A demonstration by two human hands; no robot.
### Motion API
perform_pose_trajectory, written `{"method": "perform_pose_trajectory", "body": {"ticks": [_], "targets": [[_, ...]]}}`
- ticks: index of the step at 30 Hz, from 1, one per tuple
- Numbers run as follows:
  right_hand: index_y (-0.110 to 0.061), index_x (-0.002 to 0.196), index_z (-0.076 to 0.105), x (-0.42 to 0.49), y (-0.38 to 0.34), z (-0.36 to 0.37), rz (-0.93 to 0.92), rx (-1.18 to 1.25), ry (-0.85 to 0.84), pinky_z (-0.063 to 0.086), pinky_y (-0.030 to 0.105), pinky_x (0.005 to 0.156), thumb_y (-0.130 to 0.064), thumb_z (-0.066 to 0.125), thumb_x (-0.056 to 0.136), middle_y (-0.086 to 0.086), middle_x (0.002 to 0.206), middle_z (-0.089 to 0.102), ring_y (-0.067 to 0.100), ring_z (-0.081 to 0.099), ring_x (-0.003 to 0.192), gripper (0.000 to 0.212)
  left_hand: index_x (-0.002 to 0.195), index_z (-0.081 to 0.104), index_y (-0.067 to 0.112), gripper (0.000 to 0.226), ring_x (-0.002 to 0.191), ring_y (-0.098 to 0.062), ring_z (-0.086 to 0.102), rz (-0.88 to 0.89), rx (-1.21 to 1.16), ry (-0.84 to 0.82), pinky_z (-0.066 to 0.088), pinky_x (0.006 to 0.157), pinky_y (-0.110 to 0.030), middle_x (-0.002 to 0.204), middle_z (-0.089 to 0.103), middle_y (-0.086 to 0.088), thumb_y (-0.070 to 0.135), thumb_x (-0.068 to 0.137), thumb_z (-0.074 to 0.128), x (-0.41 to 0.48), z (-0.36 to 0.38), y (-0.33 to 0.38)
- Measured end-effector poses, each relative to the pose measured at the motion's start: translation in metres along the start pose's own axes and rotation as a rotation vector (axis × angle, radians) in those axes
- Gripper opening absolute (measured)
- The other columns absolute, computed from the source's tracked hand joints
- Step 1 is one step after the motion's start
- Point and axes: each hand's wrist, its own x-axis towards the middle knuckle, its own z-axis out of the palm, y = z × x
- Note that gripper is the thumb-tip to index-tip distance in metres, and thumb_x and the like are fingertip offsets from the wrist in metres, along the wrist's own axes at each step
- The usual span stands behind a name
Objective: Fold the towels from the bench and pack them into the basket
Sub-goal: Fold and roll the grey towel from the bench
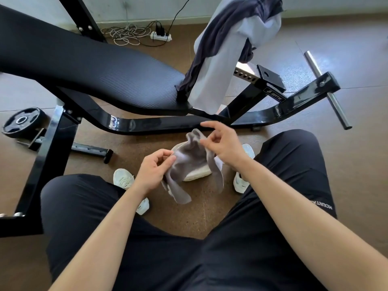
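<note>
A small grey towel (pixel 189 162) hangs crumpled between my hands above the floor. My left hand (pixel 154 169) pinches its left edge with thumb and fingers. My right hand (pixel 222 143) pinches the upper right edge, its index finger stretched out. Under the towel sits a pale woven basket (pixel 199 175), mostly hidden by the cloth. On the far end of the black padded bench (pixel 94 66) hang a dark grey towel (pixel 212 38) and a light lavender towel (pixel 218 66), draped over the upright part of the frame.
The bench's black steel frame (pixel 159 122) curves just beyond my hands. A weight plate (pixel 22 120) lies on the floor at left, a chrome bar (pixel 327 89) at right. A power strip with cables (pixel 160 35) lies by the wall. My knees and white shoes flank the basket.
</note>
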Motion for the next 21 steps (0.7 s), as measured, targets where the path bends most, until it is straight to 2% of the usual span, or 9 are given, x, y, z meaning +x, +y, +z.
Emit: {"method": "perform_pose_trajectory", "body": {"ticks": [2, 4, 6, 8, 11, 14, 17, 19, 21], "targets": [[-0.020, 0.134, 0.062, -0.002, 0.005, 0.013, -0.010, 0.029, -0.178, 0.052, 0.028, 0.070, -0.008, 0.075, 0.090, 0.010, 0.072, 0.060, 0.013, 0.055, 0.066, 0.048, 0.102, 0.074, 0.017, 0.013, 0.079, -0.012, 0.064, 0.053, 0.029, -0.013, 0.053, 0.073, -0.022, 0.090, 0.071, -0.012, 0.022, 0.100, 0.062, -0.002, 0.006, 0.008], [-0.018, 0.131, 0.065, -0.004, 0.006, 0.023, 0.000, 0.011, -0.314, 0.046, 0.021, 0.060, -0.009, 0.073, 0.092, 0.010, 0.072, 0.055, 0.010, 0.048, 0.063, 0.040, 0.100, 0.075, 0.015, 0.014, 0.076, -0.007, 0.060, 0.098, 0.049, -0.023, 0.049, 0.069, -0.016, 0.087, 0.070, -0.010, 0.021, 0.100, 0.063, -0.003, 0.012, 0.016], [-0.014, 0.118, 0.071, -0.006, 0.004, 0.026, 0.002, -0.017, -0.394, 0.040, 0.016, 0.054, -0.011, 0.071, 0.094, 0.003, 0.068, 0.053, 0.007, 0.044, 0.059, 0.025, 0.098, 0.076, 0.016, 0.012, 0.075, -0.002, 0.060, 0.127, 0.051, -0.023, 0.048, 0.070, -0.015, 0.083, 0.071, -0.001, 0.020, 0.099, 0.064, -0.003, 0.014, 0.021], [-0.015, 0.102, 0.074, -0.007, 0.001, 0.025, 0.011, -0.005, -0.428, 0.042, 0.017, 0.057, -0.010, 0.071, 0.094, -0.009, 0.065, 0.058, 0.003, 0.048, 0.060, 0.010, 0.096, 0.077, 0.018, 0.010, 0.075, 0.000, 0.060, 0.132, 0.038, -0.024, 0.048, 0.071, -0.014, 0.081, 0.071, 0.004, 0.019, 0.098, 0.067, -0.003, 0.012, 0.022], [-0.010, 0.093, 0.073, -0.005, 0.000, 0.022, 0.059, -0.037, -0.417, 0.052, 0.032, 0.067, -0.013, 0.073, 0.092, 0.004, 0.080, 0.068, 0.011, 0.059, 0.072, 0.003, 0.096, 0.076, 0.023, 0.007, 0.075, -0.002, 0.060, 0.109, 0.045, -0.025, 0.050, 0.070, -0.016, 0.080, 0.069, 0.007, 0.019, 0.095, 0.070, -0.003, 0.006, 0.018], [-0.006, 0.093, 0.071, -0.005, 0.001, 0.019, 0.087, -0.037, -0.368, 0.051, 0.027, 0.061, -0.012, 0.073, 0.093, 0.010, 0.081, 0.064, 0.014, 0.058, 0.072, 0.007, 0.097, 0.075, 0.024, 0.008, 0.075, -0.004, 0.062, 0.090, 0.088, -0.035, 0.051, 0.070, -0.020, 0.084, 0.071, 0.003, 0.017, 0.093, 0.072, -0.002, -0.001, 0.009], [-0.002, 0.093, 0.069, -0.004, 0.000, 0.012, 0.104, 0.039, -0.234, 0.050, 0.023, 0.058, -0.010, 0.072, 0.093, 0.009, 0.080, 0.062, 0.016, 0.056, 0.071, 0.009, 0.099, 0.075, 0.025, 0.010, 0.080, -0.016, 0.070, 0.072, 0.183, -0.021, 0.060, 0.074, -0.035, 0.087, 0.074, 0.003, 0.018, 0.093, 0.073, -0.002, -0.010, -0.004], [-0.006, 0.092, 0.069, -0.003, 0.000, 0.005, 0.103, 0.048, -0.171, 0.048, 0.020, 0.058, -0.009, 0.071, 0.094, 0.006, 0.078, 0.062, 0.012, 0.056, 0.069, 0.004, 0.095, 0.076, 0.031, 0.014, 0.078, -0.017, 0.072, 0.070, 0.213, 0.012, 0.062, 0.075, -0.044, 0.085, 0.076, 0.007, 0.017, 0.092, 0.074, -0.002, -0.017, -0.011], [-0.010, 0.091, 0.069, -0.002, 0.000, 0.001, 0.102, 0.051, -0.133, 0.048, 0.019, 0.057, -0.010, 0.069, 0.095, 0.002, 0.075, 0.063, 0.007, 0.057, 0.065, 0.004, 0.097, 0.076, 0.034, 0.020, 0.085, -0.014, 0.073, 0.067, 0.226, 0.033, 0.062, 0.081, -0.043, 0.089, 0.076, 0.009, 0.015, 0.092, 0.074, -0.002, -0.021, -0.012]]}}
